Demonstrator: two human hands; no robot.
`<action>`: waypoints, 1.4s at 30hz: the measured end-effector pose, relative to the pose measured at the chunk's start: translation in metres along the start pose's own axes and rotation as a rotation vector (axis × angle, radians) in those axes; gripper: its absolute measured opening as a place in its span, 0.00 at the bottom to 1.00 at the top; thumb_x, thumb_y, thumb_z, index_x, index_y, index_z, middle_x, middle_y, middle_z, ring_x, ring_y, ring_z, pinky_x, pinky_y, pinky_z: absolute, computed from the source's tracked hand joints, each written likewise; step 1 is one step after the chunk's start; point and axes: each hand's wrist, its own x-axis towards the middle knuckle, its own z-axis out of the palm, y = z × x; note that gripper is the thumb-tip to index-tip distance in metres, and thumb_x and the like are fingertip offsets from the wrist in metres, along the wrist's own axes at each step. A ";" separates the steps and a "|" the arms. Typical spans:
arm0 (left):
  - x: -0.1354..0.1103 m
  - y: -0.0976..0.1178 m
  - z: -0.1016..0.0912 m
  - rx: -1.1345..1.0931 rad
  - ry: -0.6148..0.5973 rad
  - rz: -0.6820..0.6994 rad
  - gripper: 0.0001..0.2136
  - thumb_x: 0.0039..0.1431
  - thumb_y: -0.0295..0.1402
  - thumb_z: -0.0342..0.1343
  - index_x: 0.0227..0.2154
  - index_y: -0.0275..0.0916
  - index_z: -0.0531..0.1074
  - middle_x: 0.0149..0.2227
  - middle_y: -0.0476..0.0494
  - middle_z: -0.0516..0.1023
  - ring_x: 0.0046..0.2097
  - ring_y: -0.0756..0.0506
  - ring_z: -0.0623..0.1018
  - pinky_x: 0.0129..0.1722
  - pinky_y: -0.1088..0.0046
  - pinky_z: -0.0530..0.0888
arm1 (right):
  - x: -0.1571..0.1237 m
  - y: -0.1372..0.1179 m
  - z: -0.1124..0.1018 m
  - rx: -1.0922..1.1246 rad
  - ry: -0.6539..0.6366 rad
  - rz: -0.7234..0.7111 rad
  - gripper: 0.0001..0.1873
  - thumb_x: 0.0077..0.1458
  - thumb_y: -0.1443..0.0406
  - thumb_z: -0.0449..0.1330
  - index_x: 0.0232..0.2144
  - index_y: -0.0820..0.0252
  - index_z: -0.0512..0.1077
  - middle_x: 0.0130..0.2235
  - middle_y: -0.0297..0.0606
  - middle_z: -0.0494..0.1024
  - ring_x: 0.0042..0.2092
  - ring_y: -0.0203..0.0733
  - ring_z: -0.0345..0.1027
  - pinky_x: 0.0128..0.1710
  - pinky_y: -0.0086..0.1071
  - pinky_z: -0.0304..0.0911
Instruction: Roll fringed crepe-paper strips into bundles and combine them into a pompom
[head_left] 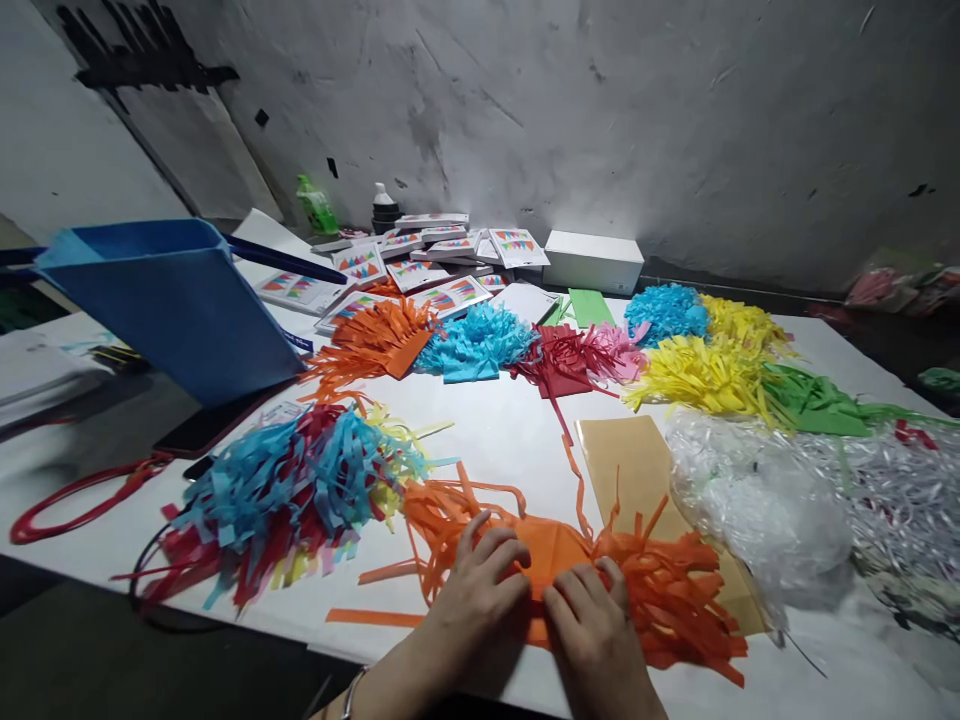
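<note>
A sheet of orange tissue paper (555, 550), its left and right ends cut into fringe, lies on the table right in front of me. My left hand (484, 575) has its fingers curled on the left part of the plain middle strip. Close beside it, my right hand (592, 610) grips the same strip near its front edge, thumbs hidden underneath. Loose orange strips stick out to the left. Beyond the right fringe is a tan sheet (622, 460), partly covered. A heap of blue, red and yellow tassels (292, 480) sits left of my hands.
Coloured fringe bundles (480, 340) line the middle of the table (517, 425). Behind them are printed packets (442, 250) and a white box (592, 262). A blue bag (180, 300) stands left, near a phone (217, 420) and red cord (82, 500). Clear plastic (765, 510) lies right.
</note>
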 end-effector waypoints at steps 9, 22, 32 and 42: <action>-0.005 0.005 -0.009 -0.086 -0.117 -0.193 0.08 0.61 0.26 0.57 0.27 0.41 0.72 0.36 0.50 0.77 0.42 0.43 0.73 0.55 0.54 0.60 | -0.025 0.020 -0.020 0.060 -0.088 0.192 0.12 0.68 0.68 0.50 0.35 0.55 0.71 0.39 0.36 0.76 0.45 0.45 0.68 0.58 0.49 0.49; -0.004 0.005 0.001 -0.031 -0.041 -0.075 0.06 0.59 0.34 0.65 0.29 0.43 0.73 0.37 0.51 0.77 0.47 0.42 0.73 0.63 0.52 0.52 | -0.010 0.009 -0.008 0.070 -0.028 0.089 0.12 0.69 0.66 0.51 0.34 0.55 0.72 0.32 0.32 0.76 0.42 0.43 0.66 0.57 0.46 0.48; -0.001 0.003 0.003 -0.023 -0.018 0.059 0.10 0.69 0.30 0.53 0.30 0.41 0.74 0.35 0.51 0.78 0.43 0.46 0.73 0.65 0.55 0.53 | -0.002 -0.008 0.008 0.013 0.008 0.039 0.20 0.70 0.69 0.44 0.33 0.56 0.73 0.29 0.33 0.73 0.34 0.39 0.64 0.53 0.41 0.51; -0.003 0.000 0.001 -0.143 -0.062 -0.039 0.09 0.63 0.30 0.60 0.26 0.43 0.73 0.31 0.54 0.78 0.42 0.46 0.74 0.62 0.56 0.54 | -0.029 0.010 -0.018 0.048 -0.095 0.084 0.17 0.70 0.69 0.44 0.38 0.57 0.73 0.38 0.37 0.76 0.44 0.42 0.69 0.60 0.46 0.50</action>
